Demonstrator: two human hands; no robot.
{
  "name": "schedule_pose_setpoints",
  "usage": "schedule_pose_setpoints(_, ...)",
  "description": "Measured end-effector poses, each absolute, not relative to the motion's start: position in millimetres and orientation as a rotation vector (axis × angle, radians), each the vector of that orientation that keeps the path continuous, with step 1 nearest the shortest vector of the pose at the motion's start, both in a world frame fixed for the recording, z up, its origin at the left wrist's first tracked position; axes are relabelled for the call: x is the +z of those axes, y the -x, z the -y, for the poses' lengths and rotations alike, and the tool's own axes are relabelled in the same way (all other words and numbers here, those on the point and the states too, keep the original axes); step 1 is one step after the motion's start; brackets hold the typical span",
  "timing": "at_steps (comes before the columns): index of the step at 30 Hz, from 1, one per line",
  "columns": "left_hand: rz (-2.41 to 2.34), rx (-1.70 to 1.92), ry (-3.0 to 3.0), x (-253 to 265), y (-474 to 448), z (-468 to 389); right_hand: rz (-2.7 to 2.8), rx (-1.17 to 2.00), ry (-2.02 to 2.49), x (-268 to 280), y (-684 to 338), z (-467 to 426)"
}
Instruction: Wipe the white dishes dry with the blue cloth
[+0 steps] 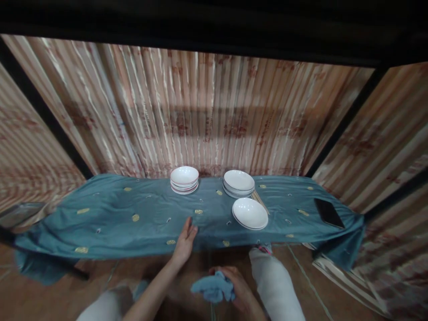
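My left hand [185, 241] is at the front edge of the cloth-covered table, its fingers pointing toward the back and nothing in it. Lower down, in front of the table edge, my right hand [240, 285] grips a crumpled light blue cloth [214, 287]. A stack of white bowls with red rims [184, 175] stands at the back, beyond my left hand. Right of it is a stack of white plates [238, 180]. Closer to the front edge, two white shallow dishes [250, 213] appear nested together.
A teal patterned tablecloth [110, 218] covers the table. Chopsticks [260, 201] lie beside the plates, and a dark flat phone or tablet [328, 212] rests at the right end. Black frame posts [347, 120] and striped curtains [207, 102] surround the table.
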State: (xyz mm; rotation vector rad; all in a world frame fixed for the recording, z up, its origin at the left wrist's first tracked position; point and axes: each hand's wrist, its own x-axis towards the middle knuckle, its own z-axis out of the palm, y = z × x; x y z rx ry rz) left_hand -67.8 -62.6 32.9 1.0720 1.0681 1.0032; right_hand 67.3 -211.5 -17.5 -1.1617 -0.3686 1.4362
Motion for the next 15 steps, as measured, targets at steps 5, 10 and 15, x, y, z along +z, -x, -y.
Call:
schedule_pose_setpoints(5, -1.041, 1.006, -0.971, 36.1, 93.0, 33.8, 0.615, 1.441, 1.144, 15.0, -55.0, 169.0)
schedule_pose_setpoints(10, -1.047, 1.068, -0.947, 32.0, 107.7, 6.0, 0.814, 1.292, 1.243, 59.5, -50.9, 70.0)
schedule_pose_setpoints(15, -1.073, 1.080, -0.841, 41.1, 107.3, -4.1, 0.934, 1.038, 1.463, 85.2, -59.6, -31.7)
